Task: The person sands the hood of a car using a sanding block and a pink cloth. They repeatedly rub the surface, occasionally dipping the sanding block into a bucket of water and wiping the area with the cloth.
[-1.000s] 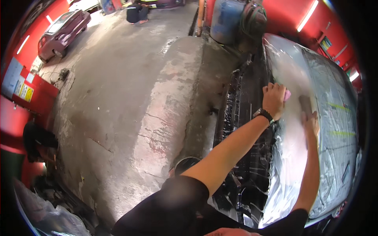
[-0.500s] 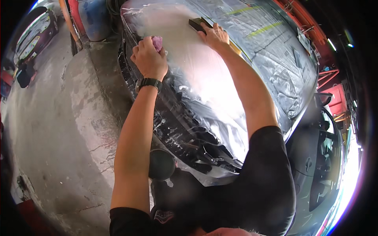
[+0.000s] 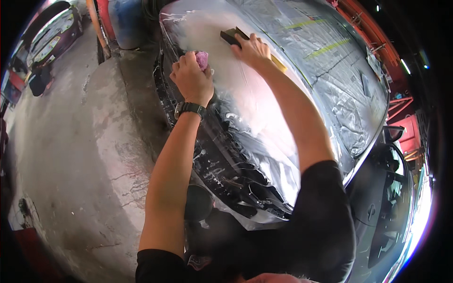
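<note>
The L hand (image 3: 192,81) pinches a pink sponge (image 3: 202,59) b/w thumb and curled fingers, near the front edge of the pale car panel (image 3: 238,87). It is held by one side, prob. so that its other side stays free; whether it touches the panel, I cannot tell. The sponge is lumpy, w/o clear long axis, and its free end points up and to the R.

The R hand (image 3: 254,51) grips a dark block (image 3: 230,36) from above, thumb on the near side, fingers over it; how hard they press is not visible. The block is on the panel, prob. held under the palm so that its face stays flat. Its visible end points to upper L, and the long axis seems to run from there down to lower R, under the hand. A yellow piece (image 3: 279,63) shows beyond the hand; I cannot tell if it belongs to the block. Plastic sheet (image 3: 332,70) covers the area next to the panel, prob. to protect it
</note>
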Demonstrator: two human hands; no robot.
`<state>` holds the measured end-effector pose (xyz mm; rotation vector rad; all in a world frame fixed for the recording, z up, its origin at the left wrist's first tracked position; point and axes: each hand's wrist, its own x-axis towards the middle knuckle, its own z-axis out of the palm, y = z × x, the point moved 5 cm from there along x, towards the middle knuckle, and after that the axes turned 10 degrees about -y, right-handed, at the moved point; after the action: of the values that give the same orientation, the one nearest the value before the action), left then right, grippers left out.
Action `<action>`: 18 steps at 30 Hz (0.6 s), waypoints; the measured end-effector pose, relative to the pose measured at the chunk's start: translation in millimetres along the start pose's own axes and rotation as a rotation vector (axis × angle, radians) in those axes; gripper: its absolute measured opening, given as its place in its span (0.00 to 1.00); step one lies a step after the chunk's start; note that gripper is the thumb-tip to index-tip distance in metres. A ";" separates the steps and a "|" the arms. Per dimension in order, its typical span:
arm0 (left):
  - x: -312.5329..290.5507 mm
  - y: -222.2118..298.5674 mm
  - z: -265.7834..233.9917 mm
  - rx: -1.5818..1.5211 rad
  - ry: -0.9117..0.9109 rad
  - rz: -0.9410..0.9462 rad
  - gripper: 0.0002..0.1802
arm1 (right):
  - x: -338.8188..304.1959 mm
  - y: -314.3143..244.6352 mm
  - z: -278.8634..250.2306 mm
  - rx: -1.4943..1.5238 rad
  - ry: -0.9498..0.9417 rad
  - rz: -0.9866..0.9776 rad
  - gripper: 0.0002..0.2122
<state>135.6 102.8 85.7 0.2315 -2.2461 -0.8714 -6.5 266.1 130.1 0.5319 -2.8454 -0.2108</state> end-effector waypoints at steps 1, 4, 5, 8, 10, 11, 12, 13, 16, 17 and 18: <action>-0.1 3.4 2.9 0.000 -0.011 -0.001 0.22 | 8.9 2.7 5.4 -0.018 0.001 0.026 0.22; -0.4 -7.6 -2.1 0.034 0.041 -0.024 0.23 | -24.5 -19.9 5.1 0.040 0.009 -0.116 0.23; 2.2 -16.6 -6.7 0.041 0.090 -0.044 0.23 | -47.9 -36.1 -2.0 0.071 0.025 -0.212 0.23; -3.2 -35.3 -11.6 0.033 0.187 -0.093 0.23 | -124.0 -55.9 -16.3 0.098 0.058 -0.360 0.25; -3.2 -32.0 -12.7 0.013 0.210 -0.085 0.23 | -115.4 -55.3 -19.2 0.055 -0.007 -0.330 0.25; -4.1 -32.8 -12.5 0.002 0.171 -0.096 0.23 | -94.9 -55.7 -13.4 0.058 0.003 -0.321 0.24; -5.0 -30.6 -12.9 -0.008 0.129 -0.099 0.22 | -63.8 -54.4 -9.1 0.064 0.017 -0.305 0.24; -2.1 -21.9 -13.4 -0.033 0.096 -0.087 0.22 | -30.5 -45.1 -3.3 0.047 -0.038 -0.211 0.24; -1.6 -2.2 -1.8 -0.052 0.065 -0.090 0.23 | 40.9 -23.0 4.5 -0.026 -0.041 -0.035 0.22; -2.1 0.9 1.8 -0.045 0.041 -0.094 0.23 | 49.0 -18.6 9.2 -0.034 -0.042 -0.019 0.22; -2.2 3.7 1.7 -0.031 0.035 -0.087 0.24 | 48.5 -14.6 12.9 -0.034 -0.049 0.004 0.22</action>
<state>136.4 107.3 86.0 0.3301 -2.2022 -0.9405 -48.9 235.8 125.1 0.5214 -2.8845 -0.2753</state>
